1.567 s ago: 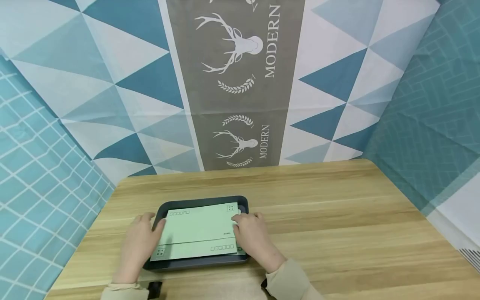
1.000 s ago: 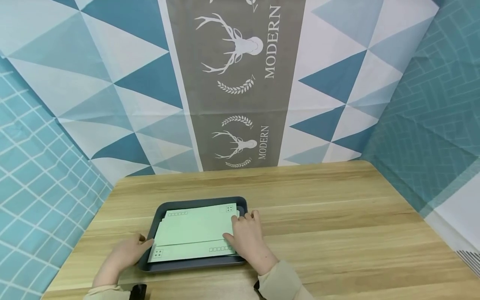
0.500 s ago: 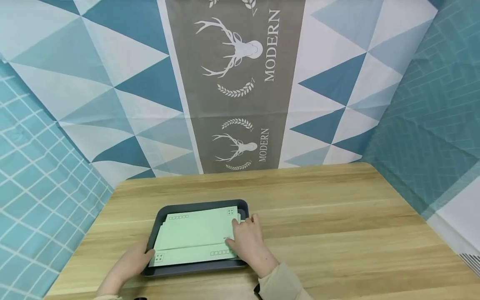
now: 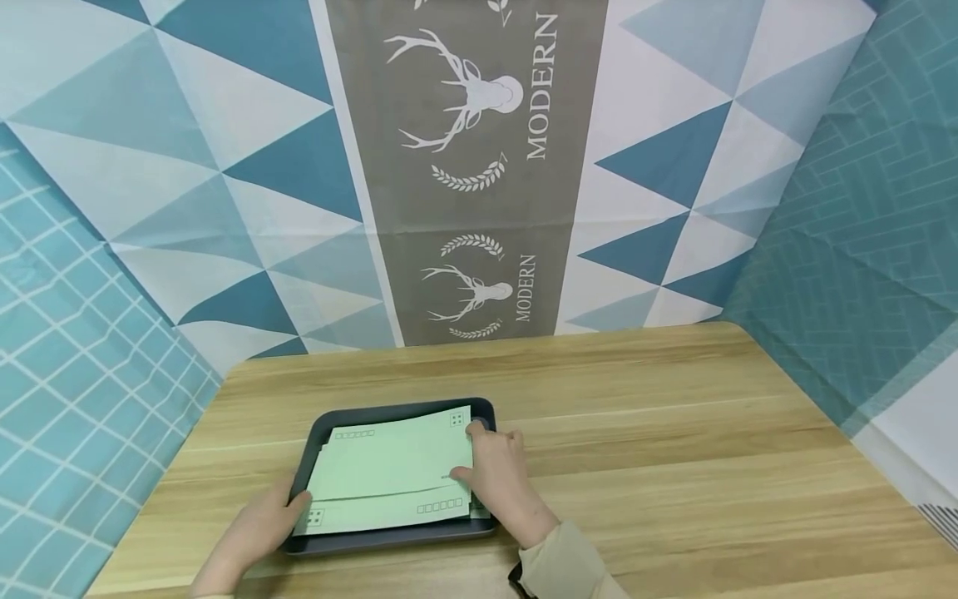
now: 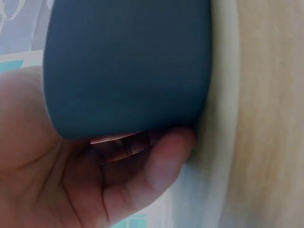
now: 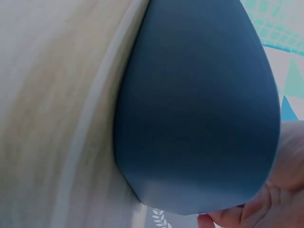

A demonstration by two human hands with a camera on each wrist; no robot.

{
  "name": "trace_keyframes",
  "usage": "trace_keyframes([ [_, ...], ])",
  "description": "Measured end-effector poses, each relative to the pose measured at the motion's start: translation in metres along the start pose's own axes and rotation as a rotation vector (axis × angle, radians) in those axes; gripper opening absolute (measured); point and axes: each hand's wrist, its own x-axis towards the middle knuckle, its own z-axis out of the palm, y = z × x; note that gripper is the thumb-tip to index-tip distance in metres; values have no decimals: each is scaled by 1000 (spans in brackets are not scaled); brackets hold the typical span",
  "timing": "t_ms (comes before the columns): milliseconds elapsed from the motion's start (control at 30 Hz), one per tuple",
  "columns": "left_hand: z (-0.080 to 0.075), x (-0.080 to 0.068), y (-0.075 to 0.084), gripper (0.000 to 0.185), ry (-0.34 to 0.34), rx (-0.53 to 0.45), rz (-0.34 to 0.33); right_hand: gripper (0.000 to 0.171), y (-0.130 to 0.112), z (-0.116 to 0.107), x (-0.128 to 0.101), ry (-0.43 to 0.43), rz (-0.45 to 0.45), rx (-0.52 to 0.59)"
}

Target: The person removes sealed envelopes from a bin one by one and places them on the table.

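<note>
The dark grey tray (image 4: 404, 537), smooth with rounded corners, is held at its near left corner by the left hand (image 4: 258, 524), fingers curled under its rim. Just right of that grip, flat pale green envelopes (image 4: 389, 478) with small printed boxes are stacked in the tray. The top envelope's right edge is pinched by the right hand (image 4: 497, 478). Beyond both hands, the wood-grain table (image 4: 636, 416) is met by a triangle-patterned cloth (image 4: 659, 166).

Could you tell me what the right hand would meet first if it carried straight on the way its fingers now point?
Probably the tray's far rim. The right hand grips the top green envelope's right edge, fingers pointing away from the person. Beyond the rim lies bare wooden table; depth is uncertain.
</note>
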Motion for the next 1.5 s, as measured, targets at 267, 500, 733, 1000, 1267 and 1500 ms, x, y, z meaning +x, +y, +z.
trace_keyframes([
  [267,0,-1,2,36,35,55,-14,69,3,-5,5,-101,189,317],
  [500,1,-4,0,26,55,53,-16,54,5,-6,4,-128,224,369],
  [733,0,-2,-1,38,31,62,-14,26,5,-6,3,-97,219,339],
  [1000,0,-3,-2,39,33,44,-8,20,4,-7,3,-73,194,318],
  [1267,6,-3,-4,34,11,23,-41,15,3,-7,-1,-70,177,291],
  [1500,3,1,-7,36,18,13,-25,12,2,-6,1,-27,128,210],
])
